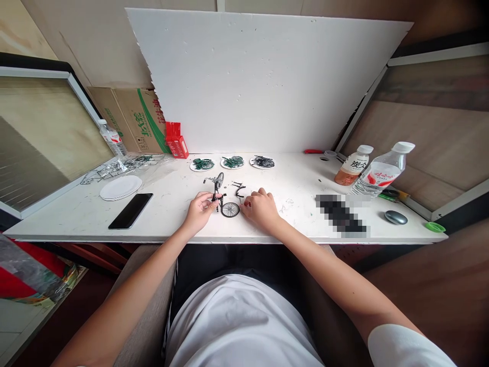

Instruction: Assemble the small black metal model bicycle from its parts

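A small black model bicycle [223,196] stands on the white table [290,183], partly built, with one wheel [230,209] low at the front and another [220,179] raised at the back. My left hand [200,210] is closed on the model's frame from the left. My right hand [261,206] rests to the right of the front wheel, fingers curled and pinched at the wheel's edge. What the right fingers pinch is too small to make out. A few loose black parts [239,187] lie just behind the model.
Three small plates [232,162] with tiny parts sit behind. At left lie a black phone [130,210], stacked white plates [120,187] and plastic part frames [114,169]. Two bottles [376,176], a grey mouse [396,217] and a green cap [435,227] are right. A white foam board [260,76] stands behind.
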The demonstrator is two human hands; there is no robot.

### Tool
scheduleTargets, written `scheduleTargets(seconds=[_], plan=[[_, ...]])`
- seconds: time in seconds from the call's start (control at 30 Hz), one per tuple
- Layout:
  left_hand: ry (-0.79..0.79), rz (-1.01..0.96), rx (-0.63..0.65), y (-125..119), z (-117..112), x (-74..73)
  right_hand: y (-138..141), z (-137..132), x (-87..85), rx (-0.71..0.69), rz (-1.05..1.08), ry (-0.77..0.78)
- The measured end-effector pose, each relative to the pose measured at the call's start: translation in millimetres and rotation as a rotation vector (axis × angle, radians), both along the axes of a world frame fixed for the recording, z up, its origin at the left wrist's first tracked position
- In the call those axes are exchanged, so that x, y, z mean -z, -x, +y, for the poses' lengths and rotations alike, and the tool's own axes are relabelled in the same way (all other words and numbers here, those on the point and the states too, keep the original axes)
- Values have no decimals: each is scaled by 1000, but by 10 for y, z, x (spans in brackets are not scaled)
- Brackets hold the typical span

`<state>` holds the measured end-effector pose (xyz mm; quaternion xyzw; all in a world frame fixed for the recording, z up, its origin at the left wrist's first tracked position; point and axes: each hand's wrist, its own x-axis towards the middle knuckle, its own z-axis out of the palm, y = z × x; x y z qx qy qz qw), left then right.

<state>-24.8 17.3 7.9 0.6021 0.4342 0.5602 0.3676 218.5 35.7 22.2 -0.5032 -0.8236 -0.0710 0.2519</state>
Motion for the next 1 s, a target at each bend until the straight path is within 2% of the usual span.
scheduleTargets(seconds=[0.23, 0.33, 0.53, 0.63, 0.8, 0.87, 0.93, 1.0], plan=[[59, 3, 58, -25, -29, -23, 38, -108, -106, 48, -156, 47], [49, 6, 41, -23, -39, -46, 50, -127, -142, 56, -192, 114], [88, -10, 19, 8, -22, -60, 26, -67, -155, 93, -129, 184], [98, -28, 32, 29, 3, -44, 20, -45, -144, 75, 76, 190], [108, -25, 49, 48, 22, -7, 74, -20, -68, -238, 711, 320], [102, -2, 39, 44, 20, 7, 112, -9, -11, -300, 906, 386], [84, 34, 13, 33, 19, 19, 146, -2, 49, -327, 1025, 417], [60, 65, -20, 21, 23, 32, 165, 0, 102, -359, 1048, 393]])
